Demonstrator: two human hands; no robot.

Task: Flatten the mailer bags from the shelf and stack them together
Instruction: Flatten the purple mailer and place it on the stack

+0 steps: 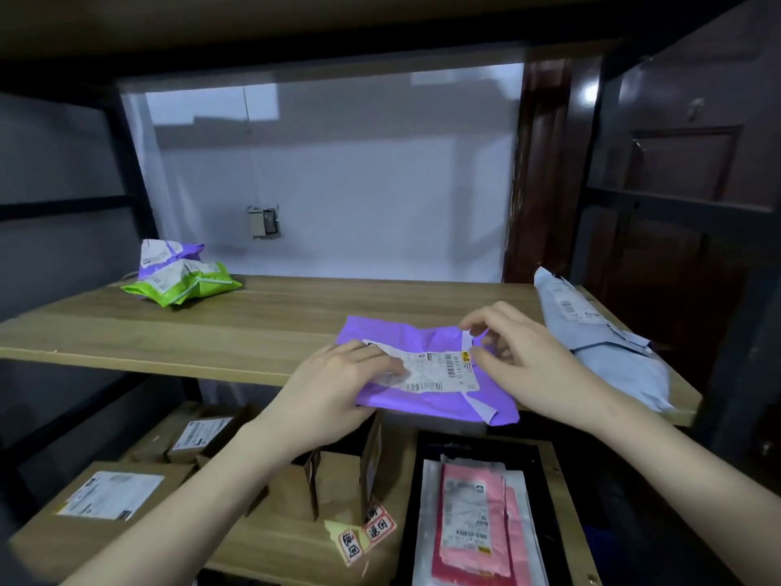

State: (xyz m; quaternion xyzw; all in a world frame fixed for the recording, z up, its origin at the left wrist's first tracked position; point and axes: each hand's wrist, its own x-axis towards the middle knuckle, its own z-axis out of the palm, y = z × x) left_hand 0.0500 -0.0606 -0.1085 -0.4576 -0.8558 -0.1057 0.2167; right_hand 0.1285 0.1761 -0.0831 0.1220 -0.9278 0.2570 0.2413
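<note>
Purple mailer bag (427, 374) with white shipping label (431, 370), flat at front edge of wooden shelf (253, 323), between both hands. Left hand (334, 382) pressing label's left end, fingers nearly straight. Right hand (524, 357) pinching bag's upper right corner. Crumpled green and purple mailer bags (177, 274) far left; grey mailer bag (600, 340) right.

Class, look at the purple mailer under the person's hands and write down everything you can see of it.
The purple mailer looks like thin, glossy plastic, creased and not yet flat. A crumpled white shipping label with barcodes lies across its top, and a pale strip runs down its right part. It lies at the front edge of the wooden shelf, its near edge overhanging. The left hand rests on its left end, fingers on the label; the right hand pinches its upper right corner.
</note>
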